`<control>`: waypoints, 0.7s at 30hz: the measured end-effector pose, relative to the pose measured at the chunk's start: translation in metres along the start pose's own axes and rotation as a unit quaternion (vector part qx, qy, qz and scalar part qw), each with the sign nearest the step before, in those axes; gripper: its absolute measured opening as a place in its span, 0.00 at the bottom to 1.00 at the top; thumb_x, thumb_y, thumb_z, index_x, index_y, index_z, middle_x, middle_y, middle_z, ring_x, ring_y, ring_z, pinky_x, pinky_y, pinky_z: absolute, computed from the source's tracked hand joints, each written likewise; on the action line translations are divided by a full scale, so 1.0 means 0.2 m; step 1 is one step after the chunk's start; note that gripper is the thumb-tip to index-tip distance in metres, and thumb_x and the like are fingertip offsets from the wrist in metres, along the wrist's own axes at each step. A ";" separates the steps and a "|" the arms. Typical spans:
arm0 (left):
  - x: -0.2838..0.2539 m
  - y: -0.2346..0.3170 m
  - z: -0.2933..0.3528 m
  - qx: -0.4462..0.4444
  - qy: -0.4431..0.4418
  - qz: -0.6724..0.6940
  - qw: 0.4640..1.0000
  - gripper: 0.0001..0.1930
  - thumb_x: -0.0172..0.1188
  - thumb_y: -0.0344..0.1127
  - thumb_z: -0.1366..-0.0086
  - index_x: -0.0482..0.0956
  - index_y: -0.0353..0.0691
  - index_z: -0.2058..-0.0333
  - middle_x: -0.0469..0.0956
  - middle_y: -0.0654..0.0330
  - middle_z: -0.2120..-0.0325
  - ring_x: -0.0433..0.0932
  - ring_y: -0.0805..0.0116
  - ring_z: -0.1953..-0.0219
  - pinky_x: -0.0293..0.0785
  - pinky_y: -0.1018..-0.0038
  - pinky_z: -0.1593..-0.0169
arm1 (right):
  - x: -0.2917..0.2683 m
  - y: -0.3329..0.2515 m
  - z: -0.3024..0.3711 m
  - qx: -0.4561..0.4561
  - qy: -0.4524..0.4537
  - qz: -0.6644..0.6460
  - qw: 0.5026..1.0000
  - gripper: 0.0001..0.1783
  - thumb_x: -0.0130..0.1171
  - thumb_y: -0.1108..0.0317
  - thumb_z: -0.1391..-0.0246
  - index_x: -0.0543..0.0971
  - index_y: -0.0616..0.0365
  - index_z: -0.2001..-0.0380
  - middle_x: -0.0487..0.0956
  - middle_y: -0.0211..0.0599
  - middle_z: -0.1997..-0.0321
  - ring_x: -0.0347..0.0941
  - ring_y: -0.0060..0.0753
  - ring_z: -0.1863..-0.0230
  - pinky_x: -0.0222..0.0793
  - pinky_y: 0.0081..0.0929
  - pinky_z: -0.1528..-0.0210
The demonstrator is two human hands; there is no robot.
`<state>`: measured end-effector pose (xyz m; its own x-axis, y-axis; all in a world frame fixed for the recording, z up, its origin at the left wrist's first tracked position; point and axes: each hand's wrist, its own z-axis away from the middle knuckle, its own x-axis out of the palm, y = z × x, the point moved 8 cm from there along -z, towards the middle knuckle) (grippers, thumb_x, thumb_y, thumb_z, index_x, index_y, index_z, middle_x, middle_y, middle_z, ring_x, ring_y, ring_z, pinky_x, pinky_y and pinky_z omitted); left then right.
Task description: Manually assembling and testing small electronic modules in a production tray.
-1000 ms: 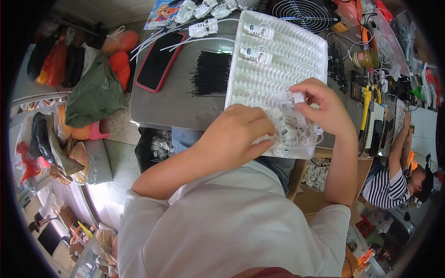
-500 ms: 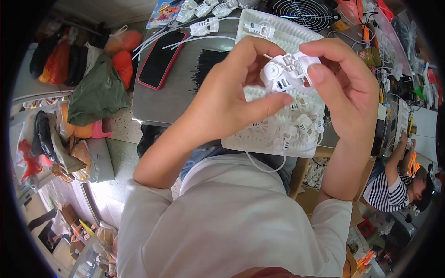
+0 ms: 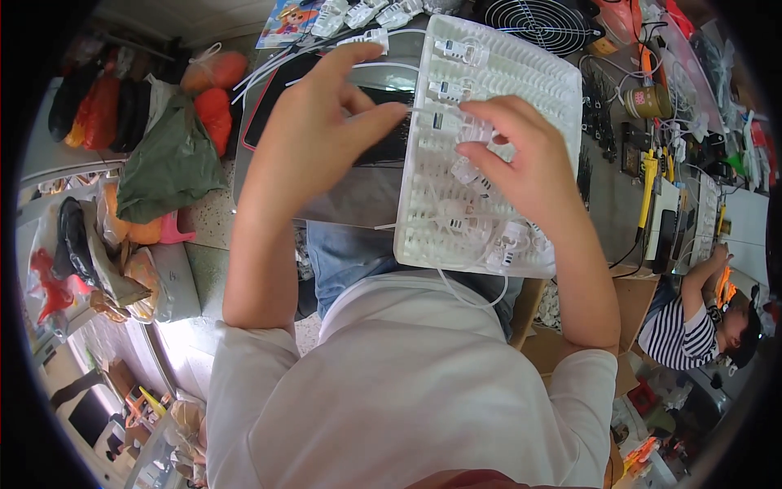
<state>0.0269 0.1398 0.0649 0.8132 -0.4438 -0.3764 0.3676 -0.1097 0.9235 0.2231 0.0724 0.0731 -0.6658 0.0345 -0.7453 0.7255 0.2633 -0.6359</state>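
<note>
A ribbed white tray (image 3: pixel 533 81) lies before me, holding several small white plastic parts with thin white leads. Inside it my right hand (image 3: pixel 525 151) has thumb and index finger on either side of the clear end of one white plastic part (image 3: pixel 444 122), pinching it. Two more parts, an upper one (image 3: pixel 460 52) and a middle one (image 3: pixel 448 90), lie just beyond it; others are jumbled at the near end. Left of the tray, my left hand (image 3: pixel 314 134) is empty with fingers spread. Its index fingertip is by a white part (image 3: pixel 371 37) on the table.
Under my left hand lie a red-edged phone (image 3: pixel 262 110) and a bundle of black bristle-like strands (image 3: pixel 383 143). A round black fan (image 3: pixel 533 24) stands beyond the tray. To the right are a yellow-handled tool (image 3: pixel 649 183), a tin (image 3: pixel 648 102) and a person in a striped shirt (image 3: pixel 684 334).
Both hands held a white part up over the tray. They have now separated: the left moved left over the phone, and the right lowered to a part in the tray.
</note>
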 end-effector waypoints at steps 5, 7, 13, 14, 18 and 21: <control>-0.13 -0.19 0.01 -0.035 0.011 -0.066 0.997 0.18 0.67 0.33 0.37 0.81 0.38 0.49 0.79 0.67 0.72 0.72 0.82 0.72 0.68 0.80 0.67 | 0.13 0.18 0.04 0.086 -0.040 -0.037 0.995 0.21 0.71 0.72 0.49 0.83 0.57 0.50 0.81 0.38 0.57 0.78 0.33 0.62 0.74 0.26 0.60; -0.16 -0.26 0.01 -0.032 0.028 -0.083 0.996 0.16 0.67 0.34 0.38 0.83 0.37 0.52 0.79 0.64 0.73 0.73 0.78 0.72 0.71 0.77 0.64 | 0.14 0.19 0.03 0.098 -0.057 -0.043 0.993 0.21 0.71 0.72 0.49 0.83 0.57 0.50 0.80 0.38 0.58 0.78 0.32 0.63 0.74 0.26 0.60; -0.17 -0.40 0.03 -0.025 0.061 -0.054 0.996 0.12 0.66 0.34 0.38 0.85 0.37 0.57 0.84 0.60 0.70 0.78 0.75 0.68 0.73 0.76 0.61 | 0.19 0.25 0.02 0.133 -0.121 -0.014 0.984 0.21 0.71 0.68 0.48 0.83 0.60 0.50 0.79 0.37 0.59 0.77 0.31 0.65 0.74 0.27 0.59; -0.19 -0.42 0.04 -0.046 0.070 -0.089 0.993 0.12 0.65 0.33 0.38 0.85 0.37 0.57 0.85 0.58 0.69 0.80 0.74 0.67 0.74 0.76 0.60 | 0.19 0.24 0.02 0.122 -0.123 -0.019 0.985 0.25 0.72 0.67 0.48 0.81 0.59 0.47 0.79 0.37 0.58 0.77 0.32 0.64 0.74 0.27 0.59; -0.29 -0.45 0.14 -0.054 0.150 -0.149 0.976 0.11 0.65 0.33 0.38 0.85 0.37 0.57 0.85 0.56 0.67 0.83 0.66 0.66 0.77 0.72 0.60 | 0.00 0.08 0.06 0.070 -0.011 0.114 0.991 0.31 0.73 0.65 0.51 0.76 0.60 0.43 0.79 0.40 0.57 0.77 0.39 0.61 0.74 0.31 0.57; -0.35 -0.40 0.20 -0.007 0.216 -0.264 0.940 0.10 0.66 0.32 0.39 0.86 0.39 0.59 0.84 0.56 0.64 0.82 0.57 0.63 0.77 0.67 0.58 | 0.00 0.03 0.17 0.106 -0.060 0.152 0.981 0.28 0.74 0.65 0.53 0.76 0.60 0.49 0.80 0.43 0.58 0.76 0.46 0.58 0.74 0.37 0.56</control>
<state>-0.0775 0.1432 0.0194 0.6225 0.0716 -0.7793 0.7745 -0.1992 0.6004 0.2333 0.0419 0.0630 -0.3967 -0.0363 -0.9172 0.9159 0.0508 -0.3981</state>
